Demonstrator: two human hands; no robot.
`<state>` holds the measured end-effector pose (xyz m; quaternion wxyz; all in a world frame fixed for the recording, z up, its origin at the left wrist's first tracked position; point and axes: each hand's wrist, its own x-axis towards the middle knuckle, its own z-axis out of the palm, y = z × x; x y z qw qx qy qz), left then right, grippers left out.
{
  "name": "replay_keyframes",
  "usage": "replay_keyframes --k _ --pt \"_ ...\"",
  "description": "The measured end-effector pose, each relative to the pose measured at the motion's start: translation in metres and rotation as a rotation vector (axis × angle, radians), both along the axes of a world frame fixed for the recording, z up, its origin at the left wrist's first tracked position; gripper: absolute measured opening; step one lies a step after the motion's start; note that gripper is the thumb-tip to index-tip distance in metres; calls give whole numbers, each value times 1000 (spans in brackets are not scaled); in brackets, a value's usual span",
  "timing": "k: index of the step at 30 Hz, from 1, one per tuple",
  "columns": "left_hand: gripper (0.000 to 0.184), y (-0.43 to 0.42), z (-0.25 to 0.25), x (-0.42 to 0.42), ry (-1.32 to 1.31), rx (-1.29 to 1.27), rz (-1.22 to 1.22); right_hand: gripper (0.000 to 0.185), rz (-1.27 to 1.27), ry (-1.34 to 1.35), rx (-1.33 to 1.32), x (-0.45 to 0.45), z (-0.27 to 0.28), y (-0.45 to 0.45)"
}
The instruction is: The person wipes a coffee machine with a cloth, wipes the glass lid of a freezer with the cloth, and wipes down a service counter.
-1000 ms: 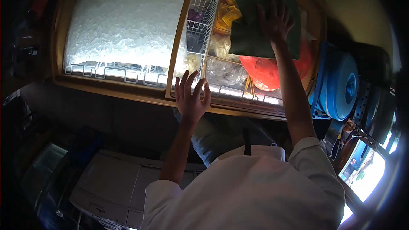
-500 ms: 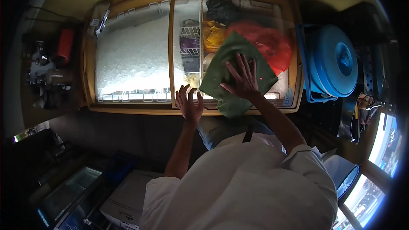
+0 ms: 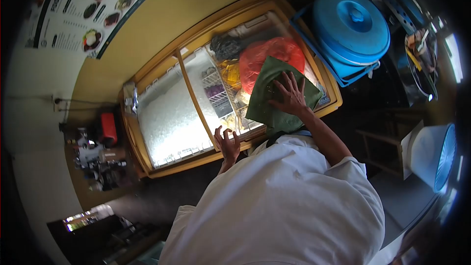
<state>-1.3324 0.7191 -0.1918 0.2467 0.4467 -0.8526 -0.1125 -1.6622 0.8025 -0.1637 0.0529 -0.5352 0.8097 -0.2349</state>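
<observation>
The green cloth (image 3: 261, 88) lies directly under the right hand (image 3: 290, 95), spread over the front of the glass-topped freezer (image 3: 186, 161), so that hand is by far the nearer; from the left hand (image 3: 228, 145) the cloth is off toward half past one, well within the same side of the divider bar (image 3: 193, 91). No clear long axis shows in the cloth: one corner points to twelve o'clock, another to about eight, and its lower part sags over the near edge toward six. The freezer itself runs long from eight o'clock to two. The right palm is flat on the cloth, fingers fanned wide and aimed at roughly eleven; the left hand is half curled, seemingly with nothing in it, near the bar's lower end, though whether it touches the edge I cannot tell. Against the picture from a second ago, the cloth and right hand have come from the far part of the glass to the near edge, leaving bare the top of the red bag (image 3: 267, 51), now at twelve o'clock of the cloth; the left fingers bend more, and the view has swung so that a menu board (image 3: 100, 7) shows at ten o'clock
</observation>
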Motion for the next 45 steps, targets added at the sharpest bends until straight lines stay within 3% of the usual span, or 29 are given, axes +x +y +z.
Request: replay_keyframes --k 6,13,22,25,29,33,41,45 --pt "18 -3 5 5 -14 61 -48 92 -206 -9 43 -5 -2 -22" --pt "19 -1 13 18 -21 207 -100 83 -260 93 -73 -15 -5 -56" --pt "19 57 22 53 102 413 21 78 -284 196 -71 -24 -7 -200" --pt "24 77 31 57 -16 383 37 77 -94 237 -86 35 -10 -228" --pt "34 79 36 54 -20 402 59 77 299 74 -70 143 -2 -198" --pt "37 71 33 56 -30 377 118 75 501 33 -162 163 -5 -164" --pt "37 45 43 45 77 377 145 80 46 145 2 63 5 -156" --pt "46 27 26 30 210 746 227 81 -109 150 0 49 -4 -127"
